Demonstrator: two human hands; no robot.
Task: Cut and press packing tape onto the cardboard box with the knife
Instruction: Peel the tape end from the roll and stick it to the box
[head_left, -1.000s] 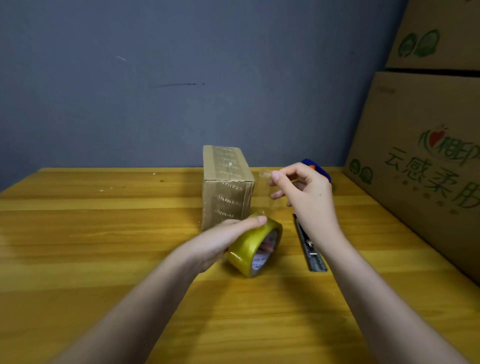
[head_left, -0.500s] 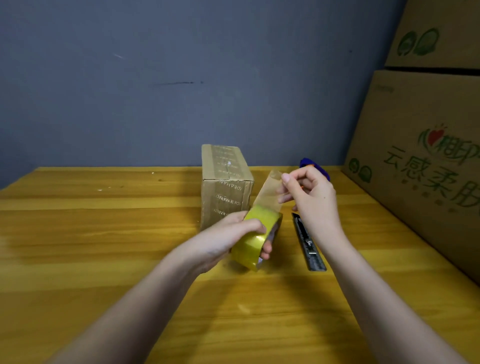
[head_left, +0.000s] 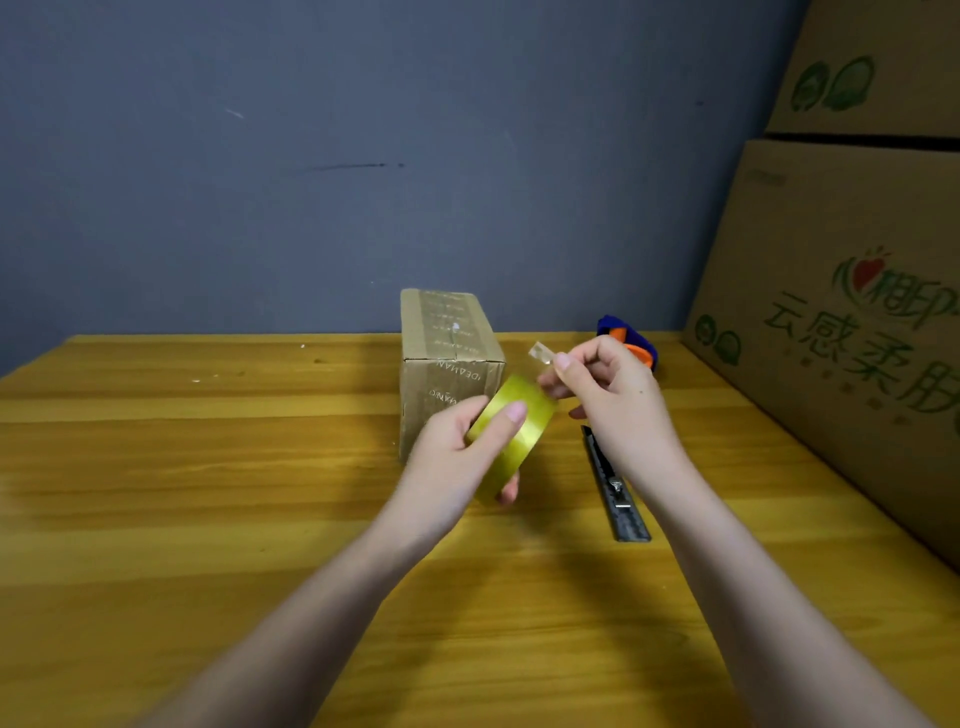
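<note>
- The table carries the cardboard box, upright near its far edge; printed tape already runs over the box's top and front face.
- Your left hand, just in front of the box, is closed around the yellow-tinted tape roll, thumb across its outer face.
- Your right hand, right of the box, pinches the free tape end between thumb and forefinger; other fingers are loosely curled.
- The knife lies untouched on the table, right of the box.
- Judgement: you are at the drawing-out step. Next, lay the end on the box, then free a hand for the knife.
</note>
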